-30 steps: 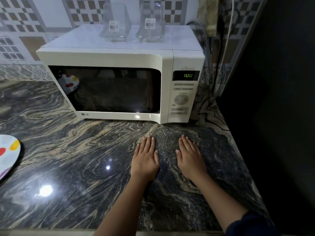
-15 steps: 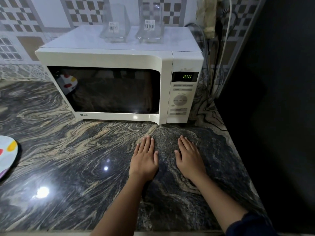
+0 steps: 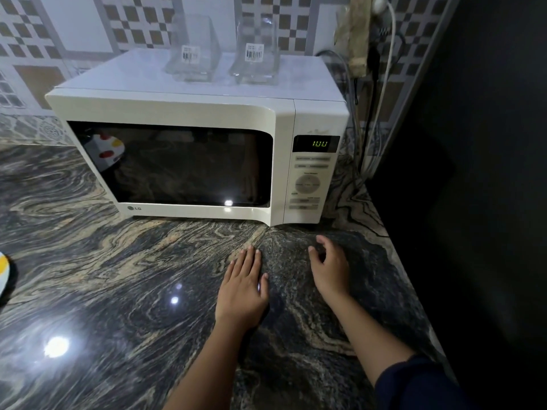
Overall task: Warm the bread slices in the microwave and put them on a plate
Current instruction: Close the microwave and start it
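Observation:
A white microwave (image 3: pixel 189 113) stands on the marbled counter with its door shut and green digits lit on its display (image 3: pixel 320 143). The dark door glass hides the inside, so no bread shows. A white plate with coloured dots (image 3: pixel 3 272) peeks in at the left edge of the counter. My left hand (image 3: pixel 243 288) lies flat and empty on the counter in front of the microwave. My right hand (image 3: pixel 330 269) is beside it, lifted slightly with fingers curled loosely, holding nothing, below the control panel (image 3: pixel 307 184).
Two clear glass containers (image 3: pixel 194 48) (image 3: pixel 256 51) with barcode stickers stand on top of the microwave. Cables (image 3: pixel 384 69) hang down the tiled wall at the right. A dark wall (image 3: pixel 473 173) bounds the counter's right side.
My right hand has lifted off the counter and curled its fingers. The left hand stays flat. The view has shifted so the plate sits further off the left edge.

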